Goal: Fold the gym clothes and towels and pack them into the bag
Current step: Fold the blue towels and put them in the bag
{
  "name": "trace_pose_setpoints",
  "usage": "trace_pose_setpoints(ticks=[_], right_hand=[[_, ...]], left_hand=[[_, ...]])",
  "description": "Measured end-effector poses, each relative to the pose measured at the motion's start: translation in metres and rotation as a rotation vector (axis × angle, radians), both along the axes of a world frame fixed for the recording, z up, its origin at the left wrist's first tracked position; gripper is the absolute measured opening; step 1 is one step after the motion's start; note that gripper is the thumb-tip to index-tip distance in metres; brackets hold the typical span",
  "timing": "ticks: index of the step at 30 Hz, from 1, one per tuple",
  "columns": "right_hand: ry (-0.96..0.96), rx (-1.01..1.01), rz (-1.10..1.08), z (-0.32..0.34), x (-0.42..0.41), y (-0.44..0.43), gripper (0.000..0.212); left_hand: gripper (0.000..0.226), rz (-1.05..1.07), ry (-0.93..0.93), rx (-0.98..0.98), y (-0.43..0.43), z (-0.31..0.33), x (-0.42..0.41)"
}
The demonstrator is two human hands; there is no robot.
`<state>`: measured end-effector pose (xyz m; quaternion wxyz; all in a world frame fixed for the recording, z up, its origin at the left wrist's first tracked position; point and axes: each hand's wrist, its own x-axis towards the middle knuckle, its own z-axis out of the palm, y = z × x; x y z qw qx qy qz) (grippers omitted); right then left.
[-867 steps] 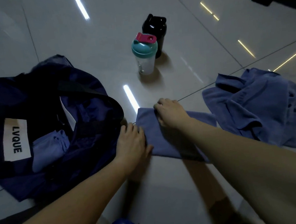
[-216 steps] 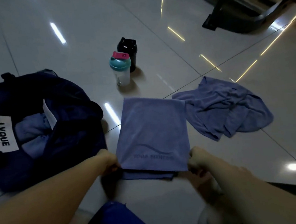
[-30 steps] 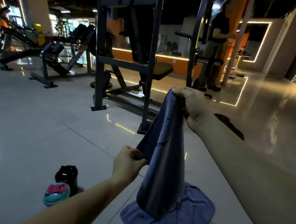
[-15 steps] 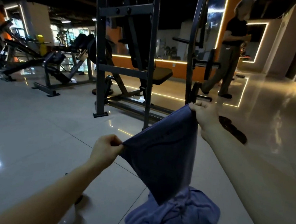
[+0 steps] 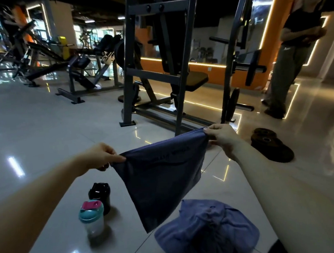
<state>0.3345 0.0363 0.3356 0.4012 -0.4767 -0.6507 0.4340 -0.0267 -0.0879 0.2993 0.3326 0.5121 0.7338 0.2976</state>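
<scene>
The towel (image 5: 162, 175) now hangs spread wide instead of bunched, the left hand (image 5: 101, 155) pinching its ten o'clock corner and the right hand (image 5: 220, 139) its one o'clock corner, above the crumpled cloth (image 5: 206, 230) at six o'clock, seemingly ready for folding.

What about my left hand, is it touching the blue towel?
Touching. The head view shows the left hand pinching an upper corner of the blue towel, the cloth hanging from that pinch.
</scene>
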Motion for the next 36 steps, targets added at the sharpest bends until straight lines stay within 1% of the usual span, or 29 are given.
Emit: trace_pose_setpoints(ticks=[1, 4, 5, 8, 10, 14, 16, 20, 25, 27, 29, 30, 31, 33, 34, 35, 36], right_hand=[[-0.037, 0.016, 0.007, -0.003, -0.003, 0.000, 0.018], [-0.239, 0.075, 0.092, -0.011, -0.010, -0.001, 0.013], [-0.256, 0.073, 0.107, -0.013, -0.011, 0.000, 0.012], [-0.161, 0.029, 0.126, -0.016, -0.015, 0.003, 0.013], [-0.072, -0.026, 0.143, -0.020, -0.017, 0.005, 0.015], [0.110, -0.107, 0.159, -0.024, -0.026, 0.005, 0.004], [0.183, -0.140, 0.149, -0.024, -0.030, 0.005, 0.003], [0.221, -0.128, 0.067, -0.030, -0.038, 0.010, 0.005], [0.189, -0.089, 0.010, -0.033, -0.046, 0.009, 0.007], [0.187, -0.157, 0.108, -0.030, -0.046, 0.008, 0.010], [0.203, -0.297, 0.312, -0.024, -0.043, 0.005, 0.012], [0.205, -0.331, 0.368, -0.022, -0.045, 0.005, 0.011], [0.204, -0.327, 0.362, -0.022, -0.047, 0.005, 0.009], [0.167, -0.245, 0.246, -0.024, -0.052, 0.006, 0.007], [0.134, -0.236, 0.269, -0.024, -0.055, 0.006, 0.006], [0.095, -0.263, 0.380, -0.022, -0.057, 0.003, 0.007], [0.062, -0.302, 0.519, -0.019, -0.060, -0.001, 0.008]], left_hand=[[0.030, 0.007, 0.006, 0.004, -0.002, 0.001, -0.002], [0.025, 0.032, -0.038, 0.052, -0.005, 0.003, -0.005], [0.022, 0.055, -0.070, 0.071, -0.006, 0.004, -0.007], [0.014, 0.107, -0.156, 0.094, -0.008, -0.001, -0.019], [0.015, 0.105, -0.180, 0.069, -0.013, -0.004, -0.027], [0.019, 0.121, -0.249, 0.046, -0.023, -0.007, -0.036], [0.022, 0.143, -0.299, 0.058, -0.025, -0.007, -0.038], [0.022, 0.185, -0.368, 0.086, -0.026, -0.005, -0.040], [0.009, 0.176, -0.405, 0.108, -0.030, 0.003, -0.041], [0.008, 0.197, -0.492, 0.178, -0.032, 0.005, -0.045], [0.011, 0.234, -0.642, 0.274, -0.033, 0.008, -0.052], [0.013, 0.248, -0.701, 0.307, -0.034, 0.011, -0.056], [0.013, 0.258, -0.697, 0.316, -0.036, 0.013, -0.058], [0.010, 0.288, -0.523, 0.297, -0.039, 0.016, -0.056], [0.009, 0.316, -0.452, 0.314, -0.039, 0.015, -0.053], [0.009, 0.348, -0.433, 0.355, -0.038, 0.014, -0.050], [0.010, 0.384, -0.452, 0.399, -0.038, 0.013, -0.049]])
